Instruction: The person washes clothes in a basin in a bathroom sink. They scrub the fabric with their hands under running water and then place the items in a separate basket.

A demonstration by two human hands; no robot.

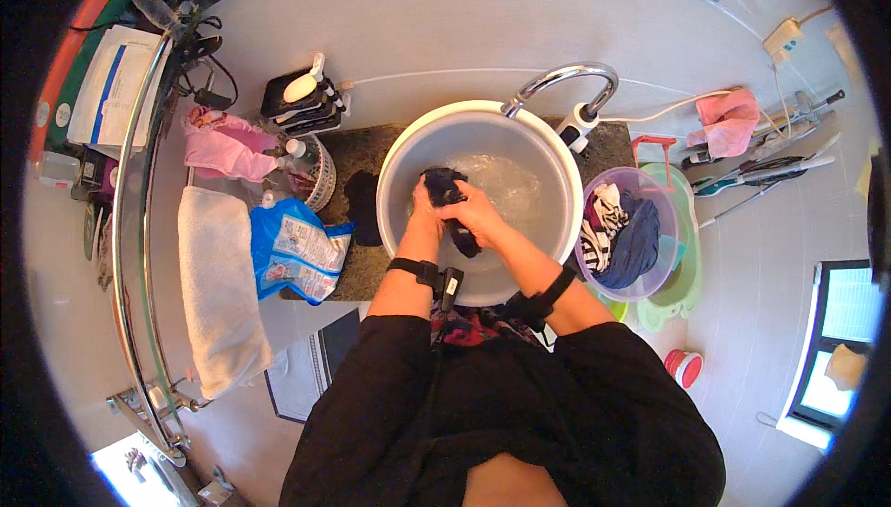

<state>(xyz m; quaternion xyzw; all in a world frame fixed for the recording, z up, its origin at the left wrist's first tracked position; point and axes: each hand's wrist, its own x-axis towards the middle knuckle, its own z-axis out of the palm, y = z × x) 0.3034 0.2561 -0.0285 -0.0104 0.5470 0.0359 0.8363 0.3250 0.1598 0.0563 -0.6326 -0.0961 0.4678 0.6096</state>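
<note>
Both hands are inside a round grey basin (480,124) that sits within a white outer rim and holds some water. My left hand (424,204) grips one end of a dark wet cloth item (445,183), perhaps a sock. On the other side, my right hand (470,211) is closed around the same cloth, and its lower end (465,241) hangs below the fingers. A chrome gooseneck faucet (574,72) arches over the basin's back right. Black straps circle both wrists.
Right of the basin, a translucent purple tub (665,228) holds crumpled clothes (630,242). A dark cloth (362,207) lies on the stone counter (362,277) at left, near a blue detergent bag (299,249) and a woven basket (322,176). A towel (223,284) hangs at far left.
</note>
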